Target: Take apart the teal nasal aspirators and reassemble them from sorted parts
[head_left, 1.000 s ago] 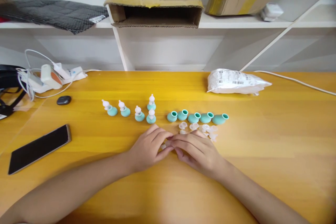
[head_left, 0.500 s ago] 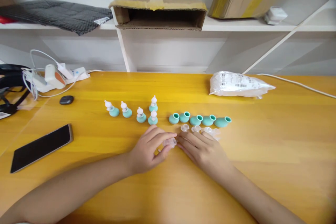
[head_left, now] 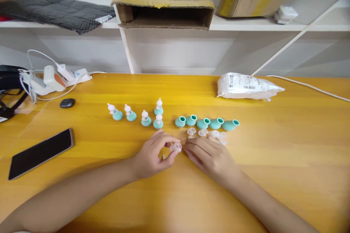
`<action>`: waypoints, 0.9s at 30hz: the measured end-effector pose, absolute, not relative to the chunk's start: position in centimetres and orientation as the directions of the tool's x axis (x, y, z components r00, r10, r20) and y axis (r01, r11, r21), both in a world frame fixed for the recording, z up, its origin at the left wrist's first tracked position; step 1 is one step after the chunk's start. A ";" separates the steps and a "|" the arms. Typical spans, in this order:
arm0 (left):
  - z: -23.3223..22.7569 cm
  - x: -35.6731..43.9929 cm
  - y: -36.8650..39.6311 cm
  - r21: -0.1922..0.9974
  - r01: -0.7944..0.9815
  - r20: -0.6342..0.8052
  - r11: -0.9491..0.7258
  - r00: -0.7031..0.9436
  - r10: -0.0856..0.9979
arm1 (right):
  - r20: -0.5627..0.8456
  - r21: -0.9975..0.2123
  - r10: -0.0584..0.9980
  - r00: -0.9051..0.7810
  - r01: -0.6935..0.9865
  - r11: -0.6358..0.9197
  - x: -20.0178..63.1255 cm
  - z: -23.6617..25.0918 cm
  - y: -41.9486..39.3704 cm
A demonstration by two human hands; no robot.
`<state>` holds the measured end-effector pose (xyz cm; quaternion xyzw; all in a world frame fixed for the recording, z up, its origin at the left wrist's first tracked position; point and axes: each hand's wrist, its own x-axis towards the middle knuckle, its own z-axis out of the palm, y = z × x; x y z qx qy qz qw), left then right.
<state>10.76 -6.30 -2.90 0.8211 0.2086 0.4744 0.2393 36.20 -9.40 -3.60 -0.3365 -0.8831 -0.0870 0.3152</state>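
Note:
My left hand (head_left: 153,154) pinches a small clear plastic cap (head_left: 175,147) between thumb and fingertips, just above the yellow table (head_left: 287,145). My right hand (head_left: 209,154) lies flat beside it, fingertips close to the cap, holding nothing. Just beyond my right hand lie several loose clear caps (head_left: 202,132). Behind them is a row of several open teal bulbs (head_left: 206,122). To the left stand several teal bulbs fitted with white tips (head_left: 144,118).
A black phone (head_left: 41,153) lies at the left. A small dark oval object (head_left: 67,103) and a power strip with cables (head_left: 51,78) sit at the back left. A white plastic bag (head_left: 247,86) lies at the back right. Shelves with cardboard boxes (head_left: 164,5) stand behind.
My left hand has lifted the clear cap off the table and curled its fingers around it. My right hand has drawn slightly apart from the left.

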 end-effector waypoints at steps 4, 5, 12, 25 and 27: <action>-3.0 10.6 -6.4 0.651 0.120 0.624 -0.749 0.476 0.619 | 0.679 -0.221 0.547 -0.490 0.573 0.789 36.3 -3.2 -9.7; -3.0 10.6 -6.4 0.653 0.120 0.618 -0.748 0.486 0.618 | 0.686 -0.279 0.561 -0.462 0.546 0.790 36.2 -3.1 -9.7; -3.1 10.5 -6.2 0.679 0.091 0.563 -0.728 0.573 0.596 | 0.712 -0.476 0.618 -0.334 0.418 0.774 35.6 -2.3 -10.7; -3.1 10.4 -6.1 0.709 0.099 0.474 -0.698 0.666 0.576 | 0.700 -0.500 0.612 -0.369 0.359 0.788 35.5 -2.7 -11.1; -3.2 10.4 -6.1 0.711 0.099 0.472 -0.696 0.667 0.576 | 0.710 -0.483 0.599 -0.371 0.361 0.797 35.6 -2.7 -11.1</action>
